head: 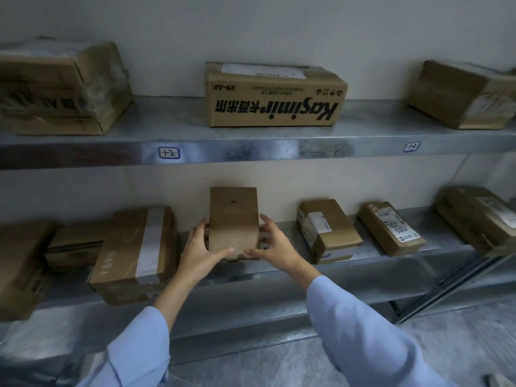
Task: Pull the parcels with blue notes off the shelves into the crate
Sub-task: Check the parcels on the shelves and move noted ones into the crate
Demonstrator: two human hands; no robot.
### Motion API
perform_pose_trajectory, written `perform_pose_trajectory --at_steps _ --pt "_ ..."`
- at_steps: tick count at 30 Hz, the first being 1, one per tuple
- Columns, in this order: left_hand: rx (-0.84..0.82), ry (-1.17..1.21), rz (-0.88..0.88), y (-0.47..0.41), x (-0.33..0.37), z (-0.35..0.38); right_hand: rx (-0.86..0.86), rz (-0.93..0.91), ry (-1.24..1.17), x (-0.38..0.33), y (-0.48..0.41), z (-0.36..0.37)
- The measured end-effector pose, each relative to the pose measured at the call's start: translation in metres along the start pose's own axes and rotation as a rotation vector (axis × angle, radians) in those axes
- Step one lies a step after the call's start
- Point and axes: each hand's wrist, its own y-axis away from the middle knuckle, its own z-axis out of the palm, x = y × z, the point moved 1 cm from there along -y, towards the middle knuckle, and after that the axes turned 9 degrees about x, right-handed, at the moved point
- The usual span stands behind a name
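Observation:
A small brown cardboard parcel (233, 222) stands tilted up on the lower metal shelf (377, 252), its plain face toward me. My left hand (199, 247) grips its left side, thumb across the lower front. My right hand (272, 241) grips its right side, thumb at the bottom edge. No blue note shows on the face I can see. The crate is out of view.
Other parcels sit on the lower shelf: a flat box (134, 252) at left, two small labelled boxes (326, 230) (391, 227) at right. The upper shelf (251, 148) carries a "Kasimir" box (275, 96) and two more parcels. Grey floor lies below.

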Motion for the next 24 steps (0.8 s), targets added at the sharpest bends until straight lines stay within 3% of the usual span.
perform_pose_trajectory --at_steps 8,15,20,24 --pt "-0.036 0.063 0.030 -0.001 0.012 0.005 0.017 -0.012 0.048 -0.013 0.001 -0.016" --pt "-0.082 0.226 -0.023 0.007 0.012 -0.002 0.030 0.002 -0.082 -0.016 0.007 -0.017" --pt "-0.063 0.212 -0.018 0.012 0.016 -0.010 0.042 0.009 -0.130 -0.022 0.008 -0.011" --pt "-0.070 0.163 0.001 0.015 0.020 -0.017 0.032 -0.013 -0.031 -0.025 0.006 -0.002"
